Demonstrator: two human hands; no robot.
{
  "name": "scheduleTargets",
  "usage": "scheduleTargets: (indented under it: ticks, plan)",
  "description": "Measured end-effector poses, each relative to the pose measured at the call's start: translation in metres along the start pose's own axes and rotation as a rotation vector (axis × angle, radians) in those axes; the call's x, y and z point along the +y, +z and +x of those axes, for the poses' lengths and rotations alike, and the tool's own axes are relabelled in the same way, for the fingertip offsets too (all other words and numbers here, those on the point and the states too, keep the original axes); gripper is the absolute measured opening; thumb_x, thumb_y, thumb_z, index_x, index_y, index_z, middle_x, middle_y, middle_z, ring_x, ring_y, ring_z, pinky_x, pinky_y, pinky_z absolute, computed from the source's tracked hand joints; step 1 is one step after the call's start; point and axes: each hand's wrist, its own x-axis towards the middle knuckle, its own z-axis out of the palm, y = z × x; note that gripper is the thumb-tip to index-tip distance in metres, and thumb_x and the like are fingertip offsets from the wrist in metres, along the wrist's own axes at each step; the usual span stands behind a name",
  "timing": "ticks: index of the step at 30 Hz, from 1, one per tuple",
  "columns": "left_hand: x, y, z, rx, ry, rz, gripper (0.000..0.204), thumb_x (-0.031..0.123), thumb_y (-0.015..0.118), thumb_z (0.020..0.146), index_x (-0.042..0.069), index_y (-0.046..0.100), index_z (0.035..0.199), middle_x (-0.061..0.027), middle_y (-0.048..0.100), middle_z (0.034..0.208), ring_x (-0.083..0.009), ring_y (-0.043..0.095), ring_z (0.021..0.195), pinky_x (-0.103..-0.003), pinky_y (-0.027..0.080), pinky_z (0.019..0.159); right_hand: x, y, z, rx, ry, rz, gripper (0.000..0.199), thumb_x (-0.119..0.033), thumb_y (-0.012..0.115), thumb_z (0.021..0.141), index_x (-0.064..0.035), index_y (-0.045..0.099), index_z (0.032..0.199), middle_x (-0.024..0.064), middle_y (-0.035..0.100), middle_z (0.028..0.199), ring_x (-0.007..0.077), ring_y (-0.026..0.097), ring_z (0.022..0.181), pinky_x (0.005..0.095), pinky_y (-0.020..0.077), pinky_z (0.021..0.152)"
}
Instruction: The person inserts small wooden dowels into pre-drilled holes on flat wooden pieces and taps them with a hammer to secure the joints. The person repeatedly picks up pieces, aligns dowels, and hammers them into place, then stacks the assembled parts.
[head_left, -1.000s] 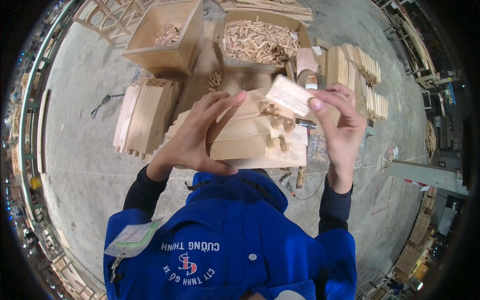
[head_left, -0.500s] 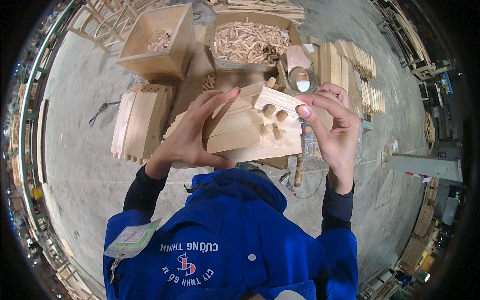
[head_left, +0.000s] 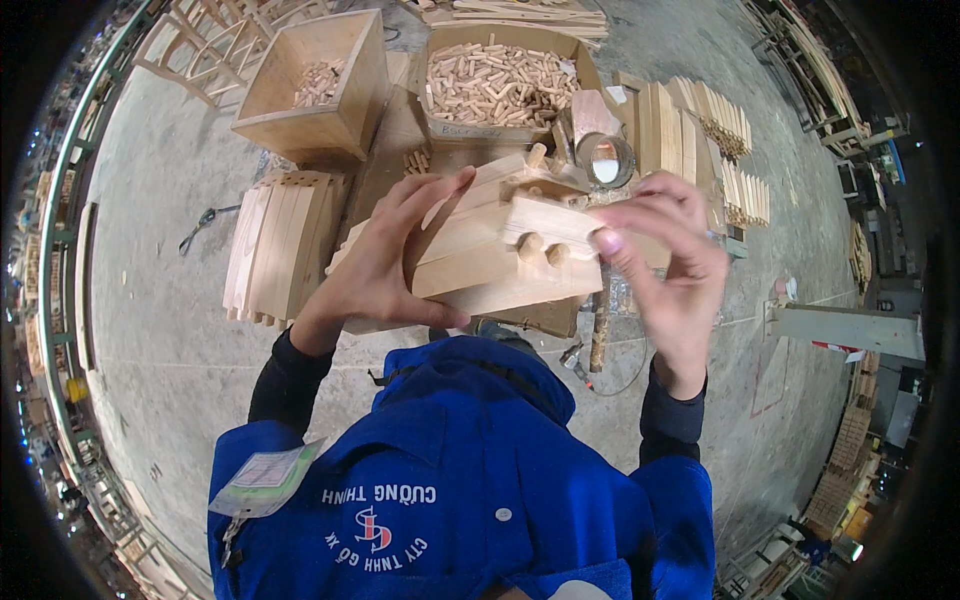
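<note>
The pale, flat-sided wooden block (head_left: 510, 262) with two round dowel pegs standing out of its end face is held up in front of the person's chest, above a stack of similar pale wood pieces (head_left: 480, 200). The left hand (head_left: 385, 265) clasps the block from its left side, fingers spread over the top face and thumb underneath. The right hand (head_left: 665, 260) is at the block's pegged end, its fingertips curled loosely toward the pegs; whether they pinch a peg or only touch the end face cannot be told.

This looks like the peg-fitting step, with two pegs seated. The next move probably calls for pressing them home squarely, or fetching another peg.

Beyond the block lies an open box of loose wooden dowels (head_left: 500, 85), with a smaller wooden crate (head_left: 315, 85) to the left of that. Right of the block sits a small round tin (head_left: 605, 160); left of it, a bundle of flat slats (head_left: 275, 250).
</note>
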Motion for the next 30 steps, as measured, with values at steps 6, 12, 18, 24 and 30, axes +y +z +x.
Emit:
scheduleTargets:
  ticks: [6, 12, 18, 24, 30]
  plan:
    - [0.000, 0.002, 0.002, -0.004, -0.020, -0.075, 0.122, 0.038, 0.095, 0.049, 0.008, 0.040, 0.154, -0.0190, 0.046, 0.149, -0.0372, 0.040, 0.140, -0.044, 0.029, 0.119, 0.001, 0.000, 0.002, -0.080, -0.018, -0.052, 0.019, -0.017, 0.083, 0.084, -0.0082, 0.081, 0.100, 0.0040, 0.076, 0.093, 0.0227, 0.054, 0.103, 0.0364, 0.0419, 0.099]
    - [-0.008, 0.005, 0.002, -0.011, -0.015, -0.106, 0.122, 0.036, 0.096, 0.050, 0.009, 0.039, 0.155, -0.0175, 0.044, 0.152, -0.0358, 0.038, 0.142, -0.043, 0.027, 0.120, 0.004, 0.001, 0.004, -0.083, -0.004, -0.032, 0.019, -0.016, 0.083, 0.083, -0.0078, 0.081, 0.100, 0.0047, 0.073, 0.089, 0.0214, 0.053, 0.101, 0.0356, 0.0421, 0.097]
    - [-0.016, 0.006, 0.001, 0.009, -0.027, 0.032, 0.123, 0.040, 0.095, 0.051, 0.011, 0.038, 0.156, -0.0190, 0.044, 0.148, -0.0359, 0.039, 0.140, -0.046, 0.028, 0.119, 0.026, 0.002, -0.002, 0.104, 0.101, 0.109, 0.019, -0.016, 0.081, 0.087, -0.0069, 0.080, 0.104, 0.0042, 0.073, 0.088, 0.0160, 0.058, 0.092, 0.0315, 0.0473, 0.090]
    - [-0.034, 0.015, -0.010, 0.038, -0.076, 0.407, 0.124, 0.047, 0.092, 0.051, 0.011, 0.039, 0.156, -0.0205, 0.045, 0.143, -0.0379, 0.042, 0.136, -0.050, 0.029, 0.116, 0.156, 0.037, -0.056, 0.338, 0.569, 0.290, 0.020, -0.020, 0.077, 0.094, -0.0035, 0.078, 0.106, 0.0024, 0.075, 0.094, 0.0082, 0.062, 0.081, 0.0250, 0.0505, 0.076]
    - [-0.119, 0.068, -0.022, -0.098, -0.099, 0.626, 0.124, 0.048, 0.091, 0.048, 0.011, 0.040, 0.155, -0.0213, 0.048, 0.135, -0.0410, 0.044, 0.130, -0.054, 0.030, 0.113, 0.285, 0.135, -0.133, 0.268, 0.836, 0.186, 0.027, -0.022, 0.077, 0.092, -0.0010, 0.078, 0.109, 0.0076, 0.078, 0.096, 0.0119, 0.070, 0.088, 0.0282, 0.0550, 0.082]
